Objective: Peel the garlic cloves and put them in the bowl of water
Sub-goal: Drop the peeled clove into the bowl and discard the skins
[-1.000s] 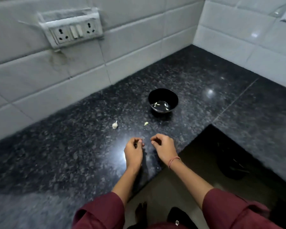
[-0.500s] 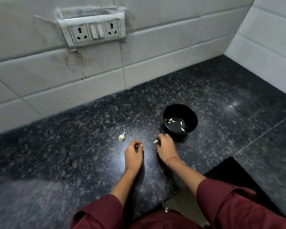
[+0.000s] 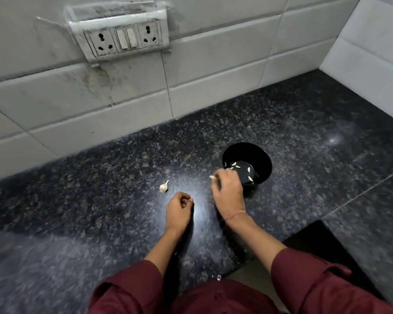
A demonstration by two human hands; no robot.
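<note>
Granite counter (image 3: 100, 200): right hand (image 3: 228, 191) pinches a garlic clove (image 3: 212, 177) beside the bowl (image 3: 260, 152).

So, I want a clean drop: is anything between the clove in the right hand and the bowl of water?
Nothing visible does. The right hand pinches the clove beside the left rim of the bowl; only the hand itself lies between them. The other garlic piece sits apart, further left.

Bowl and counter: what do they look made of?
Bowl: black and smooth with a slight sheen; it could be plastic or glazed ceramic, and the look cannot settle which. Counter: polished stone, likely granite, dark with pale speckles, a bright glare patch and a straight seam between slabs.
</note>
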